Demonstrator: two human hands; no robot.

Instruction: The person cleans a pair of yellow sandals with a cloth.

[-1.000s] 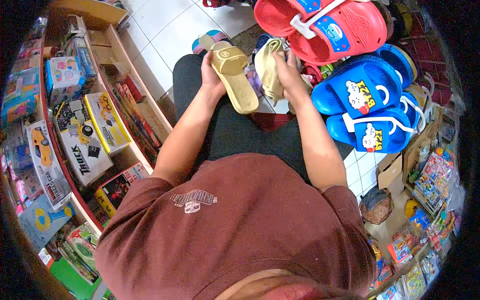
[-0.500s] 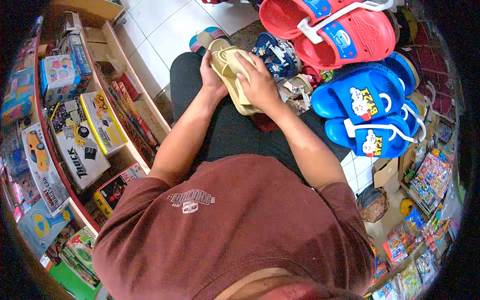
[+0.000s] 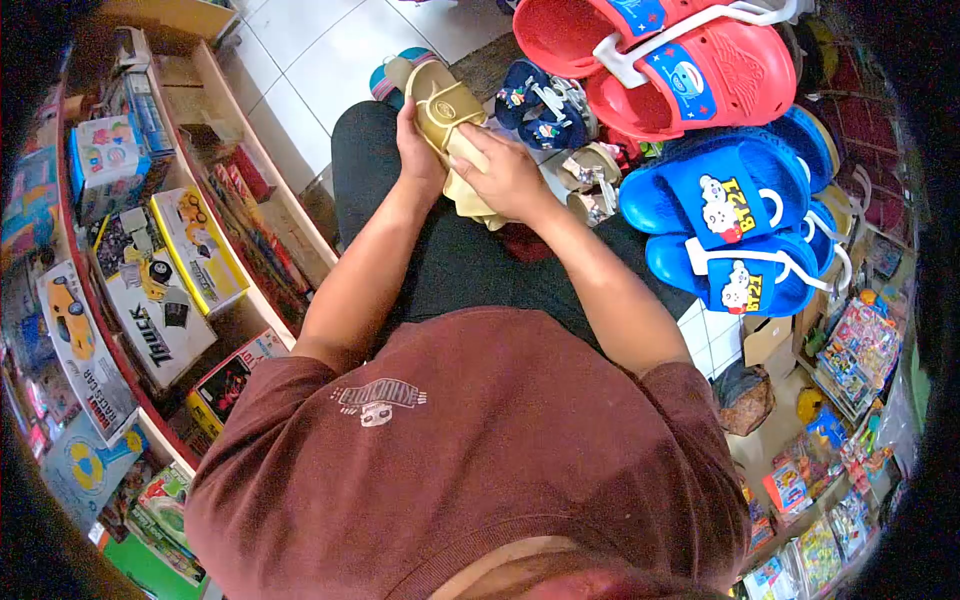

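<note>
Over my lap I hold a tan slide sandal with an oval emblem on its strap. My left hand is closed around the sandal's left side. In my right hand is a pale yellow cloth, pressed against the lower part of the sandal below the strap. The cloth's loose end hangs toward my lap, covering part of the sole. Just beyond the sandal's toe lies a striped teal and pink slipper, partly hidden. Dark blue children's sandals lie to the right.
Red clogs and blue slides hang on white hooks at the right, close to my right arm. Shelves of boxed toys run along my left. Packaged small goods stand at the lower right. White floor tiles show ahead.
My right hand and the cloth have moved down off the strap, whose emblem now shows. The sandal has turned slightly in my left hand.
</note>
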